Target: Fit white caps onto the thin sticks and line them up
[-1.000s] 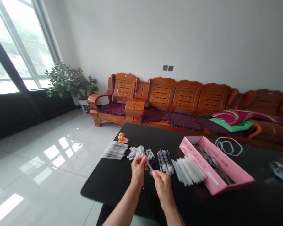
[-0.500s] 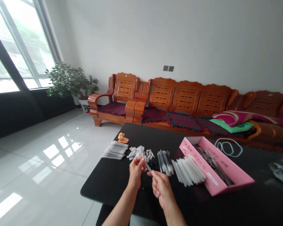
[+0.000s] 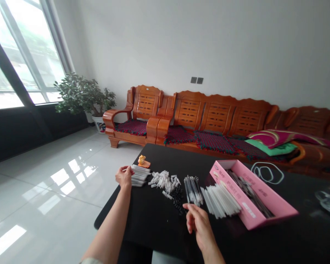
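Note:
My left hand (image 3: 124, 176) is at the left end of a stack of clear pen barrels (image 3: 139, 176), fingers pinched on a barrel there. Its fingertips partly hide what they hold. My right hand (image 3: 197, 217) hovers over the near side of the table, its index finger and thumb together and the other fingers curled. Whatever it may hold is too small to make out. Just beyond it lie small black plugs (image 3: 178, 201) and a bundle of thin pen refills (image 3: 192, 190). Short white plastic pieces (image 3: 165, 180) form a heap between the hands.
Translucent tubes (image 3: 221, 201) lie in a row against a long pink box (image 3: 277, 203) containing dark strips. A small orange figurine (image 3: 142, 160) stands behind the barrels. White loops (image 3: 267, 173) and a clear dish (image 3: 329, 201) lie rightward on the black table (image 3: 151, 223).
My hands have parted from a slim tube they held together. The left has swung left to the barrel stack; the right has moved slightly right and nearer, uncovering the black plugs.

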Demonstrator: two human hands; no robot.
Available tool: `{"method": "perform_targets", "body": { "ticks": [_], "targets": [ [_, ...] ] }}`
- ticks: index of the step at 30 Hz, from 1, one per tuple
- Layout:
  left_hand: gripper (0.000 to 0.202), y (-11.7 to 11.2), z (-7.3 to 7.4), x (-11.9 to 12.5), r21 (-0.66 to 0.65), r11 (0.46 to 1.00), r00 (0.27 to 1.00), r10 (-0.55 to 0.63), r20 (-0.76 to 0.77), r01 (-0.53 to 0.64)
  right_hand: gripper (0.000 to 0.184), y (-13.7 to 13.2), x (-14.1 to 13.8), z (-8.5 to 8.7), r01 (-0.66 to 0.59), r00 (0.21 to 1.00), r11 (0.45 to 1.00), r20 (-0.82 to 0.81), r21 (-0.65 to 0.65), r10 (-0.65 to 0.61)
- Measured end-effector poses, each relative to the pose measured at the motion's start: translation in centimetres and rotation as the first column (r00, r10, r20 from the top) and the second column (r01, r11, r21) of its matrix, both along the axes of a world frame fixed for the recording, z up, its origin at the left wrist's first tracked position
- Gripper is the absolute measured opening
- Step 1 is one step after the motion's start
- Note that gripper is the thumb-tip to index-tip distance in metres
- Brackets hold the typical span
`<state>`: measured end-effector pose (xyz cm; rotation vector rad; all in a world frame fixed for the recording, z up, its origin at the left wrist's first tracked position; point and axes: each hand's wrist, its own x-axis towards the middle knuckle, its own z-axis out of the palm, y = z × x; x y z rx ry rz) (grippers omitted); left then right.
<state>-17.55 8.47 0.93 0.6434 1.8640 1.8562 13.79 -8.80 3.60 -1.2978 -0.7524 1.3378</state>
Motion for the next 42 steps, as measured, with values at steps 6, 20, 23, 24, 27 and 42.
{"method": "perform_targets", "body": {
  "ticks": [6, 20, 23, 24, 27, 42],
  "targets": [
    [0.013, 1.1, -0.9, -1.8, -0.200, 0.979, 0.996, -0.052, -0.075, 0.036, 0.048, -0.3, 0.5, 0.1, -0.005, 1.000, 1.000, 0.028, 0.020, 0.005],
    [0.032, -4.5, -0.4, 3.2, -0.127, 0.986, 0.894, -0.151, -0.423, 0.106, 0.036, 1.2, 6.6, -2.5, 0.109, 0.825, 0.992, 0.551, 0.061, -0.124],
    [0.029, -7.4, -1.5, 6.4, -0.056, 0.977, 0.815, -0.204, -0.542, 0.207, 0.020, 2.0, 9.3, -2.6, 0.153, 0.422, 0.980, 0.889, 0.125, -0.179],
    [0.027, -8.1, -1.8, 7.2, -0.032, 0.965, 0.787, -0.230, -0.573, 0.260, 0.018, 2.2, 9.8, -2.6, 0.154, 0.284, 0.983, 0.949, 0.096, -0.137],
    [0.024, -9.1, -2.4, 8.5, 0.002, 0.923, 0.708, -0.294, -0.643, 0.386, 0.019, 2.7, 10.2, -2.7, 0.162, 0.028, 0.987, 0.999, 0.015, -0.020],
    [0.022, -9.2, -2.1, 8.5, -0.005, 0.901, 0.687, -0.334, -0.645, 0.433, 0.022, 4.9, 9.9, -4.0, 0.039, -0.127, 0.995, 0.987, -0.091, 0.095]
  ]
}}
